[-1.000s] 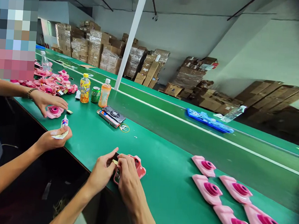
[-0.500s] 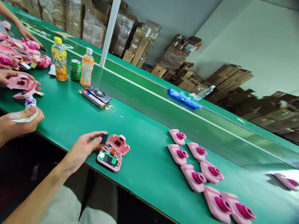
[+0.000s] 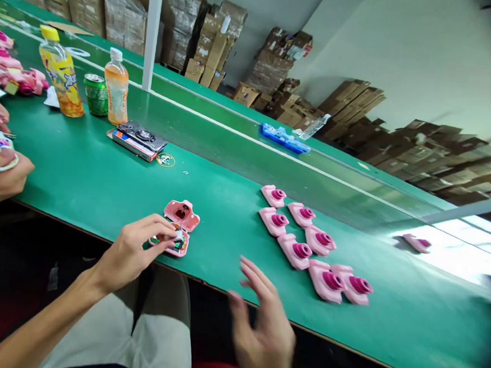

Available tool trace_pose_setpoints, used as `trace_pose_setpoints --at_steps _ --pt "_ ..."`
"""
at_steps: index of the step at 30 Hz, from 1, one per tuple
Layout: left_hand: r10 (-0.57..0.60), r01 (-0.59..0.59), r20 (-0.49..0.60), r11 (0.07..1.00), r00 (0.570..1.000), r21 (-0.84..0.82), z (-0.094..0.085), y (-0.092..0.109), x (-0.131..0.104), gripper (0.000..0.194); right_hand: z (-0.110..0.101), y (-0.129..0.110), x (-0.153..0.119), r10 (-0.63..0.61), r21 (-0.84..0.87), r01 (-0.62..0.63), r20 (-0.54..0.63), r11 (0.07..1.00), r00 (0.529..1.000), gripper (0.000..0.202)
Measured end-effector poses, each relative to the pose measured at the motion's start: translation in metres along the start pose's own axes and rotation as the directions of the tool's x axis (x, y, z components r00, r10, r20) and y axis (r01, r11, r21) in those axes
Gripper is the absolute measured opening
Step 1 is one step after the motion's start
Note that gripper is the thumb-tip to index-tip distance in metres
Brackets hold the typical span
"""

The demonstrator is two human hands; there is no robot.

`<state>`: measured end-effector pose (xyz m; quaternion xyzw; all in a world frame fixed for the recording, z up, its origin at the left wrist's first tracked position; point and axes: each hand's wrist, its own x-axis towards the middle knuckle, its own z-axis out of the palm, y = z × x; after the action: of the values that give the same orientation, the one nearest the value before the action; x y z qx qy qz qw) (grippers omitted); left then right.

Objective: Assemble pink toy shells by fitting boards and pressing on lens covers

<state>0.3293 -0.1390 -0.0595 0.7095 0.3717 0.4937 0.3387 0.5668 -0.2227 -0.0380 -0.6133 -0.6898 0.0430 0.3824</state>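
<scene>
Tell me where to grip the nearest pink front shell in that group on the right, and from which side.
Take the nearest pink front shell by its flat outer edges, coming from above with fingers across its width. It lies flat on the green table with its raised magenta lens ring up, and a neighbouring shell crowds its right side, so approach from the near edge, where the open right hand is.

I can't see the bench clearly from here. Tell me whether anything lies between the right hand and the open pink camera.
Nothing visible does. The right hand hovers open, blurred, off the bench edge; bare green belt separates it from the open pink camera, which the left hand touches.
</scene>
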Motion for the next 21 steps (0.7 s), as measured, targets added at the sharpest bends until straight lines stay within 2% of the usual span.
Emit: trace_pose_setpoints --at_steps 1,2,4,6,8,11,15,17,21 --pt "0.054 -0.056 0.054 0.998 0.997 0.029 0.000 0.002 0.000 0.011 0.010 -0.007 0.019 -0.113 0.056 0.107 0.131 0.993 0.985 0.026" --pt "0.094 -0.099 0.100 0.994 0.991 0.045 0.000 0.003 0.000 0.012 0.018 -0.014 0.038 -0.228 0.125 0.202 0.262 0.971 0.938 0.023" --pt "0.136 -0.148 0.154 0.987 0.979 0.066 -0.001 0.004 0.002 0.017 0.029 -0.026 0.070 -0.385 0.242 0.305 0.454 0.921 0.804 0.023" --pt "0.148 -0.164 0.167 0.983 0.975 0.087 -0.002 0.002 0.003 0.022 0.032 -0.032 0.089 -0.418 0.283 0.311 0.532 0.907 0.736 0.023" --pt "0.156 -0.173 0.162 0.980 0.974 0.096 -0.001 -0.001 0.004 0.026 0.029 -0.031 0.096 -0.419 0.292 0.302 0.563 0.907 0.713 0.019" --pt "0.172 -0.181 0.122 0.981 0.978 0.074 0.002 -0.007 0.002 0.026 0.027 -0.022 0.093 -0.431 0.336 0.285 0.534 0.898 0.728 0.018" --pt "0.103 -0.105 0.050 0.994 0.993 0.034 0.009 -0.013 -0.002 0.030 0.034 -0.013 0.090 -0.421 0.389 0.260 0.417 0.884 0.805 0.018" --pt "0.055 -0.056 0.015 0.992 0.998 0.109 0.011 -0.015 -0.002 0.033 0.038 -0.012 0.091 -0.405 0.384 0.261 0.364 0.886 0.839 0.018" --pt "-0.004 0.011 -0.027 0.965 1.000 0.263 0.016 -0.020 0.003 0.020 0.045 -0.013 0.085 -0.370 0.366 0.256 0.284 0.895 0.885 0.018"
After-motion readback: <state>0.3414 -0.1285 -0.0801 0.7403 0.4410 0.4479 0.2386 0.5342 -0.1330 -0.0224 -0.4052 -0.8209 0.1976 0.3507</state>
